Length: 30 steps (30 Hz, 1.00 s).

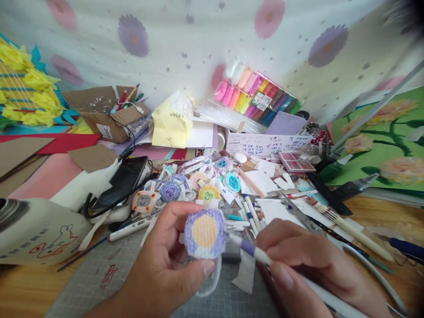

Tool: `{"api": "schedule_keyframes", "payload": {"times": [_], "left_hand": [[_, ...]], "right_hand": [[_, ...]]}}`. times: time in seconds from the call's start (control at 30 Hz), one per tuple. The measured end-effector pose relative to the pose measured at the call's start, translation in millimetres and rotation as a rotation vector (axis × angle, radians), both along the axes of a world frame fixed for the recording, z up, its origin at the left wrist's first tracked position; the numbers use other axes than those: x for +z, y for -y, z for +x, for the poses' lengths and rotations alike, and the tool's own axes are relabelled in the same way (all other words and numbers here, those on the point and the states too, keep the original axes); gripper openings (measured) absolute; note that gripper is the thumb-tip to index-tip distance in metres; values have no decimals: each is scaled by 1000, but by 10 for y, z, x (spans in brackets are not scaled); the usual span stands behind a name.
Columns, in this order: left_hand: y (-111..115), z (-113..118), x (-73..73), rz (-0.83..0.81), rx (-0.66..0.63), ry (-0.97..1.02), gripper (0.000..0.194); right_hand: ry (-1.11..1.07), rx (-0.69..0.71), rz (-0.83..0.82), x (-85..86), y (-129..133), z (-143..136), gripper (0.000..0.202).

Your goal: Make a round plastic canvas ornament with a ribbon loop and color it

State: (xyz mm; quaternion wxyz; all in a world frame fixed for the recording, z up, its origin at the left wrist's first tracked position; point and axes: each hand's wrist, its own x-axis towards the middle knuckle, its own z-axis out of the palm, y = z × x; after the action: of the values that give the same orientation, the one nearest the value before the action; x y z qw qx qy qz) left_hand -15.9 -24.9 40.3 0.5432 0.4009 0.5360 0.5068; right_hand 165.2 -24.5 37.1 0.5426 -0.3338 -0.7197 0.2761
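Observation:
Between the thumb and fingers of my left hand [172, 260] is a small rounded craft piece [204, 233], purple round its border with a pale orange circle in the middle. A whitish loop hangs below it. My right hand [298, 260] grips a white marker pen [261, 254] with a purple band. The pen's tip is at the right edge of the piece; whether it touches, I cannot tell. Behind the left hand lie several similar coloured pieces, among them a yellow one [209, 193] and an orange one with a grey centre [145, 201].
A grey cutting mat [109, 265] lies under the hands. At left stand a white bottle [43, 234] and a black phone [124, 181]. Scissors [298, 212], a brush [351, 229] and paper scraps crowd the right. Behind are a cardboard box [102, 123] and a coloured clay pack [258, 92].

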Motion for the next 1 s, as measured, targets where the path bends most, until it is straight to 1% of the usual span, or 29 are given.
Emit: {"api": "schedule_keyframes", "payload": {"times": [0.07,0.17,0.3,0.37,0.4,0.53,0.67,0.73,0.87,0.97,1.0], "left_hand": [[3,-6,-8,-6,1,1,43],[4,-19,-19,-14,-8,2,45],[7,-25,-28,-9,-19,15,45],[11,-22,-30,-12,-16,24,45],[15,-20,-30,-17,-14,27,45],[27,-13,-31,-38,-20,21,46],[24,-11,-27,-32,-15,18,47],[19,-11,-25,-17,-20,1,46],[16,-14,-23,-4,-34,-22,45],[21,-17,-21,-4,-32,-29,45],[24,-17,-22,-7,-30,-35,44]], "right_hand": [[21,-3,-64,31,10,18,16],[49,64,-91,61,20,33,16],[-29,5,-101,38,33,24,14],[-22,16,-119,28,39,21,13],[-17,23,-121,28,41,20,13],[-64,-23,-106,39,33,14,11],[-62,0,-124,51,29,15,9],[-55,-5,-119,57,38,25,10],[-1,31,-113,69,54,40,15],[5,-2,-93,77,42,38,17],[15,12,-88,80,36,38,18]]}}
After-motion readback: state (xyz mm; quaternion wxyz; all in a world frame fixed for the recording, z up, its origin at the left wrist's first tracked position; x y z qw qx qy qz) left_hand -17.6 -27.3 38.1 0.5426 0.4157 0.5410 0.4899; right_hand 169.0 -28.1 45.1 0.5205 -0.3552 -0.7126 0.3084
